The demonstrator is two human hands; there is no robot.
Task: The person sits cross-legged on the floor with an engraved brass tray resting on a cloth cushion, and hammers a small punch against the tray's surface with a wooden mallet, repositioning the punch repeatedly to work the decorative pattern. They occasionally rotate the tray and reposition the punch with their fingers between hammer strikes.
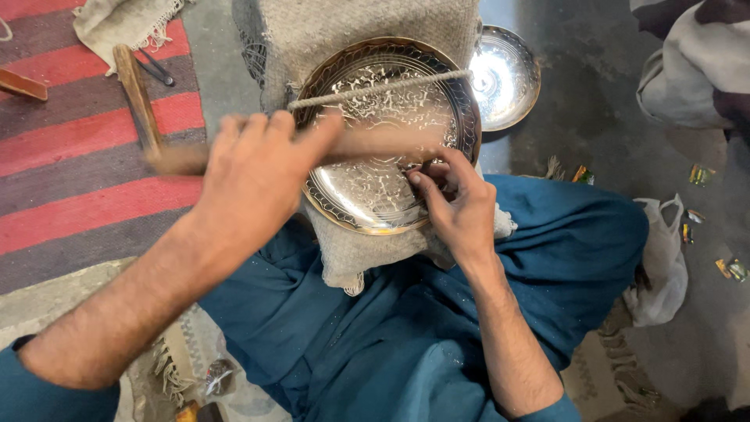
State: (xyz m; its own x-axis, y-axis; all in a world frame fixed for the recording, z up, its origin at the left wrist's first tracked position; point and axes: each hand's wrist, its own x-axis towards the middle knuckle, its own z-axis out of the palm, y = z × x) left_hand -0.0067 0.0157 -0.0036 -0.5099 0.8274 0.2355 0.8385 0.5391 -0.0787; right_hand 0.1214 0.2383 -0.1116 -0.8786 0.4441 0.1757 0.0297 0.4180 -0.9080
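Striped rug (86, 156) in red and grey covers the floor on my left, grey concrete floor (609, 117) on my right. Teal trousers (437, 312) fill the lower middle, my knees folded. Woven grey cloth (312, 31) drapes over a support between my knees, and the engraved metal plate (375, 195) lies on it, face up, tilted slightly toward me, rim gold-toned, centre silvery with scrollwork. A twisted cord (375, 87) runs across the plate's upper part, left to right, rising a little to the right.

My left hand (254, 184) is closed around a wooden mallet (367, 142), long axis nearly horizontal, running from the rug across the plate; it is motion-blurred, so its ends are hard to make out. My right hand (457, 207) rests on the plate's right edge, fingers pinched together over something small; the tool itself is hidden by the fingers, can't tell what it is.

Smaller shiny dish (508, 74) sits on the floor just beyond the plate's upper right. Wooden stick (137, 94) lies on the rug, pointing away from me. White plastic bag (664, 266) by my right knee. Another person's clothing is cut off at the top right.
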